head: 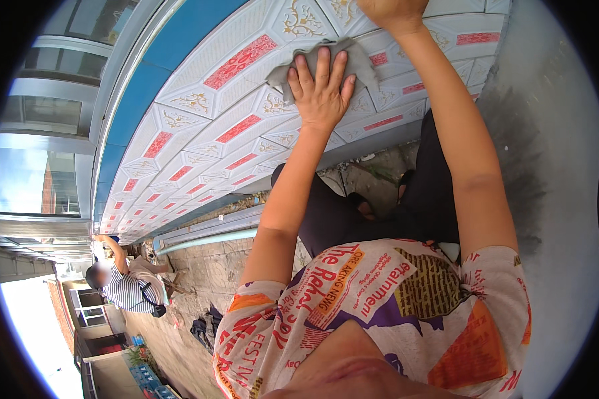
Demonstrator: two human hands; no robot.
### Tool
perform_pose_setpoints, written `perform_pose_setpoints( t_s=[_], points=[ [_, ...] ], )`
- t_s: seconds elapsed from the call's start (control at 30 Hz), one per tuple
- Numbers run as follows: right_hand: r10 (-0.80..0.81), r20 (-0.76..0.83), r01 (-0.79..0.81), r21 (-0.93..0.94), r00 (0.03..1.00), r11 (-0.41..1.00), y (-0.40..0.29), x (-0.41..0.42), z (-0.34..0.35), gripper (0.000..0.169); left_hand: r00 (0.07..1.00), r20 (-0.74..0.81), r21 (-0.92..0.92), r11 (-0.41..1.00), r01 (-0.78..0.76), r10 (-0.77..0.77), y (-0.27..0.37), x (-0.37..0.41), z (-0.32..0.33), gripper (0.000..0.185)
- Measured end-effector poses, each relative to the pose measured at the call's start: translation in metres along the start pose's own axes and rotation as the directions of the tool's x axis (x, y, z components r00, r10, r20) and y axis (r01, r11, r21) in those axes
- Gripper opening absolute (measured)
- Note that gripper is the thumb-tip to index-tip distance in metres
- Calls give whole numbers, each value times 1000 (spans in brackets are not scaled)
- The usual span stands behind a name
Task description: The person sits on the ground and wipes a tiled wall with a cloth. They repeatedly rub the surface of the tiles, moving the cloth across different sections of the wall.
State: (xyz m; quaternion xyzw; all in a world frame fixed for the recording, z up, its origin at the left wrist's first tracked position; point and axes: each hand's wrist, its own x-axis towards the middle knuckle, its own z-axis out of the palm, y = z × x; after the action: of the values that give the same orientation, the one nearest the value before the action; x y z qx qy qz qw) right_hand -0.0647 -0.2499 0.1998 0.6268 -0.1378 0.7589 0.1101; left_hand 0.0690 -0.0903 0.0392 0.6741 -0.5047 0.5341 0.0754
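My left hand (322, 92) lies flat with spread fingers on a grey cloth (362, 62), pressing it against a wall of white ceramic tiles (239, 102). Raised gold scrolls and red patterned panels decorate these tiles. Farther up and to the right, at the top edge of the view, is my right hand (394, 12), against or close to the same tiles. The picture's edge cuts off its fingers, so whether it holds anything is hidden.
Blue tiles (162, 52) border the wall beneath windows (55, 112). Grey metal and pale pipes (209, 239) lie along its foot. A person in a striped shirt (130, 294) reaches toward the wall farther off. Dark cloth (207, 324) lies on the paving (204, 279). At right stands a grey wall (544, 149).
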Motion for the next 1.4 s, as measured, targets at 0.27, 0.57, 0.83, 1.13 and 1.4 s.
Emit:
perform_pose_setpoints(
  t_s=[0.27, 0.57, 0.83, 1.13, 1.4],
  points=[
    [84, 439, -270, 379, 894, 885, -44, -111, -74, 25, 958, 279, -194, 974, 116, -58, 18, -64, -25, 47],
    [100, 947, -951, 297, 305, 86, -101, -203, -51, 15, 949, 305, -608, 783, 128, 81, -35, -17, -85, 67],
    [168, 983, -990, -45, -68, -133, -86, -152, -20, 38, 841, 359, -723, 450, 524, -404, -4, -60, -112, 31],
    [168, 849, -862, 508, 500, -2, -85, -36, 2, 29, 349, 918, -389, 255, 885, 186, 112, -218, -84, 31],
    [272, 736, -720, 397, 620, 568, -77, -192, -30, 17, -61, 819, -368, 604, 707, 571, 117, -228, -70, 52]
  ],
)
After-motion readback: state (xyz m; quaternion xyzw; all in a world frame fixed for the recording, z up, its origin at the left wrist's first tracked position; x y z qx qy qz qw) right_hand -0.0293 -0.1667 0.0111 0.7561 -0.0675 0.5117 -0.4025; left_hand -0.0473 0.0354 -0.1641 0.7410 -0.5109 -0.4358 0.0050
